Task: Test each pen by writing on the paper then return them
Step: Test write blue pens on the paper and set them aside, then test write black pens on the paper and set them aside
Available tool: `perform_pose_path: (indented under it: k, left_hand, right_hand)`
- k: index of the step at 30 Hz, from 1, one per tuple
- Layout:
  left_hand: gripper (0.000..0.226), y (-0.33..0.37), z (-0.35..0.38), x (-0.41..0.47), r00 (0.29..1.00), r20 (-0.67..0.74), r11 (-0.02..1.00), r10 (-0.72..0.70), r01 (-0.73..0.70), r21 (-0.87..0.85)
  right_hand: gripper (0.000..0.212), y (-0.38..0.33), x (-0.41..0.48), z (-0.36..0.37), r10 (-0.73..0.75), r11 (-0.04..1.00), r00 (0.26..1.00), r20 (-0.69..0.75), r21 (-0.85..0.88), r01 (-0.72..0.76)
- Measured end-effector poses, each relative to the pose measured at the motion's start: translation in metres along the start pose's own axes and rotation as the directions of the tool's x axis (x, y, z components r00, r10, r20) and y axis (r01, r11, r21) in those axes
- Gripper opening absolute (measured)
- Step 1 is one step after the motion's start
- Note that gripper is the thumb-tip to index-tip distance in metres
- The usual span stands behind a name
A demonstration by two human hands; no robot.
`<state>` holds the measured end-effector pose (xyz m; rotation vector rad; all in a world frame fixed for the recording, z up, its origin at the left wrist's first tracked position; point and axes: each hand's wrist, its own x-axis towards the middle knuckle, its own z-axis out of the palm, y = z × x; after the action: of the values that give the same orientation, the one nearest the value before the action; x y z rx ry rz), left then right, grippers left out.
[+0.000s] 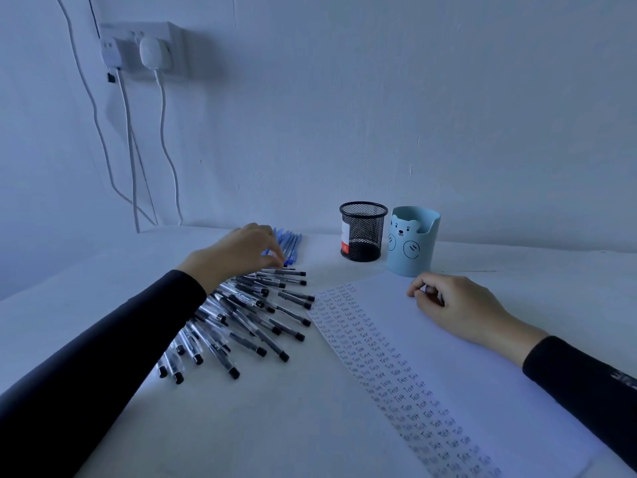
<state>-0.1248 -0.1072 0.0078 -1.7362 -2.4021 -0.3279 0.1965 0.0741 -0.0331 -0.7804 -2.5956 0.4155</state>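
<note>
A heap of clear pens with black caps (241,319) lies fanned out on the white table, left of the paper. Behind it sits a short row of blue pens (291,244). My left hand (238,255) reaches over both groups, its fingertips drawn together on a blue pen at the near end of that row. The paper (458,370) carries several columns of the handwritten word "Test" along its left side. My right hand (451,303) rests on the paper's far part, fingers loosely curled, with no pen visible in it.
A black mesh pen cup (363,232) and a light blue bear cup (413,241) stand side by side behind the paper near the wall. A wall socket with plugs (144,50) and hanging cables (131,150) is at the back left.
</note>
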Motion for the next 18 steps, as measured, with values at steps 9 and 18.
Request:
perform_pose_path:
  k: [9,18]
  left_hand:
    - [0.011,0.02,-0.006,-0.003,0.989,-0.116,0.994,0.087,-0.094,-0.057]
    - [0.028,0.123,0.022,-0.02,0.897,-0.151,0.879,0.415,-0.438,-0.189]
  right_hand:
    - [0.013,0.0,0.001,-0.001,-0.004,1.0,1.0,0.008,-0.007,0.004]
    - [0.017,0.0,0.002,-0.001,0.007,1.0,1.0,0.014,-0.013,-0.007]
